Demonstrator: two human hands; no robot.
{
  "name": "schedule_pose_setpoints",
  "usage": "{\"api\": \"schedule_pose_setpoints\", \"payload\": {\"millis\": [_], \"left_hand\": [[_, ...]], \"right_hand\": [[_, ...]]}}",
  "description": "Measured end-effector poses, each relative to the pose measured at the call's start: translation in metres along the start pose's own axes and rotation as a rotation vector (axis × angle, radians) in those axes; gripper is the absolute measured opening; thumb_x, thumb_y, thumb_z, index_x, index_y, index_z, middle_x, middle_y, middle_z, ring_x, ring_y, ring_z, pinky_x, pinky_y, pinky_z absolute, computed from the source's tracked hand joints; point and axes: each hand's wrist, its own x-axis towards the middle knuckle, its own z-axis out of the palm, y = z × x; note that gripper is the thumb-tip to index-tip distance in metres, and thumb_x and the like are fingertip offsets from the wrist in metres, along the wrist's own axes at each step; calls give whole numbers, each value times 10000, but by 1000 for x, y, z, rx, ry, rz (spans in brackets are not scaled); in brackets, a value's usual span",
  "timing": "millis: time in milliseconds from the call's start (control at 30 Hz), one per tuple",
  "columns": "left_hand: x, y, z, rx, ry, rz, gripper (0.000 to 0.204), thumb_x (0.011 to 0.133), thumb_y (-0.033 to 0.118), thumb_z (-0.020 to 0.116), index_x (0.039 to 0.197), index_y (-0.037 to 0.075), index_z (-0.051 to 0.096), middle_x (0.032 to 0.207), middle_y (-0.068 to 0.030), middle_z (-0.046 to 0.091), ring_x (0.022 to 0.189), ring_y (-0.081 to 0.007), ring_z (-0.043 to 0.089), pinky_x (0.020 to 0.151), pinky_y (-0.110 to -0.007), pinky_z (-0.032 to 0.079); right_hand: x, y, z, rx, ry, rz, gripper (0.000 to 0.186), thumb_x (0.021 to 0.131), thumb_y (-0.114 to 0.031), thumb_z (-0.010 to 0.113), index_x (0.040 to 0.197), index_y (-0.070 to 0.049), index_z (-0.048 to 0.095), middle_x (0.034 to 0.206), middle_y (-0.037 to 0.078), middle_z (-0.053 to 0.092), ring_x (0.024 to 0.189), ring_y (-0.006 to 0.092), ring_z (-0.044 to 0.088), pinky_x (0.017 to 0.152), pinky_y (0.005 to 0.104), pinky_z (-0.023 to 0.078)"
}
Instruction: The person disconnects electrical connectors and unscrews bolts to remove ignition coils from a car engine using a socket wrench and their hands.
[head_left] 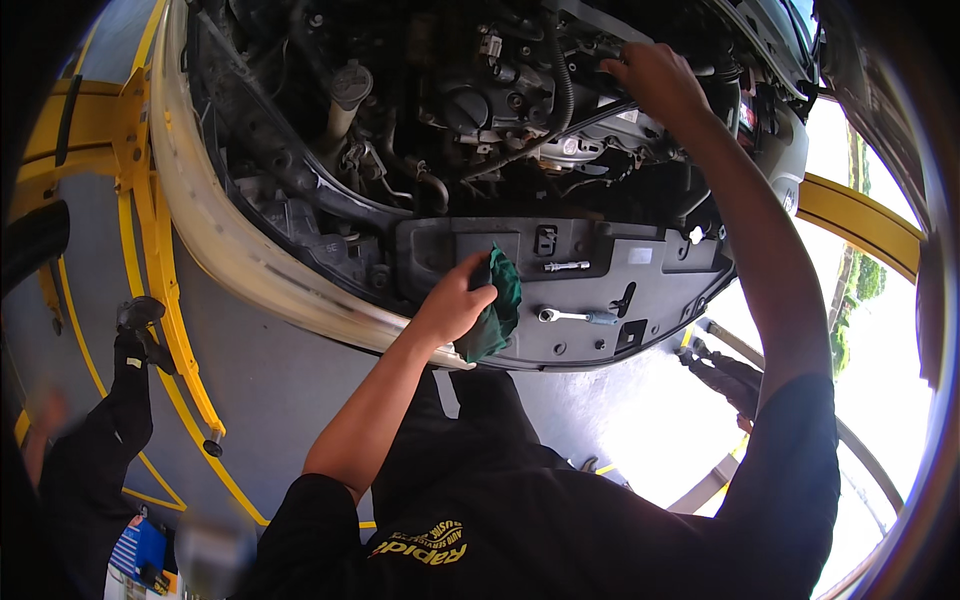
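My left hand [455, 305] grips a green cloth [492, 325] at the front edge of the open engine bay. My right hand [650, 75] reaches into the upper right of the engine bay, fingers curled among hoses and dark parts; what it holds is hidden. A ratchet with a blue-grey handle [575, 315] and a metal socket extension [565, 265] lie on the black plastic front cover [630, 285]. A round black cap [465, 110] and a pale reservoir neck [340, 115] show among the engine parts.
Yellow lift arms [165, 330] stand at the left on the grey floor [250, 400]. A person's dark-clothed legs [125, 410] are at lower left. Another person's legs [715, 375] appear at the right, near a bright opening. A blue box [145, 545] sits at lower left.
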Motion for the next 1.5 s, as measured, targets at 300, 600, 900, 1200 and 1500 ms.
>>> {"api": "schedule_pose_setpoints", "payload": {"millis": [300, 600, 900, 1200, 1500], "left_hand": [[-2, 1, -1, 28, 6, 45, 539, 895, 180, 615, 1402, 5, 561, 1182, -165, 707, 1094, -251, 674, 997, -327, 484], [-4, -1, -2, 37, 4, 43, 532, 898, 180, 616, 1396, 0, 560, 1199, -166, 701, 1110, -259, 669, 1008, -332, 480], [-3, -3, -1, 18, -19, 28, 544, 901, 179, 617, 1412, 5, 549, 1195, -158, 701, 1104, -248, 665, 1003, -326, 481], [-2, -6, -2, 0, -26, 30, 543, 901, 183, 620, 1409, 6, 550, 1175, -150, 704, 1084, -236, 669, 988, -323, 487], [-2, -10, -4, -42, -30, 27, 546, 901, 182, 618, 1414, 10, 544, 1167, -150, 706, 1081, -243, 673, 978, -330, 491]], "right_hand": [[-6, 5, 7, 40, 134, -58, 347, 1000, -360, 648, 1046, -17, 668, 1002, 244, 715, 1016, 451, 679, 882, 545, 532], [-1, -3, -4, -104, -8, 97, 422, 1043, -385, 551, 991, -9, 735, 991, 261, 735, 981, 443, 720, 901, 532, 567], [-11, 7, 6, 153, 76, -35, 326, 997, -315, 652, 1088, -2, 668, 971, 261, 721, 979, 456, 693, 868, 539, 530], [-3, 15, 7, -4, -3, -7, 357, 1012, -343, 629, 1072, 8, 663, 966, 278, 704, 976, 462, 681, 866, 543, 520], [-2, 0, 1, -54, -54, 82, 433, 1040, -432, 575, 1106, -14, 664, 965, 261, 717, 997, 464, 678, 912, 552, 515]]}}
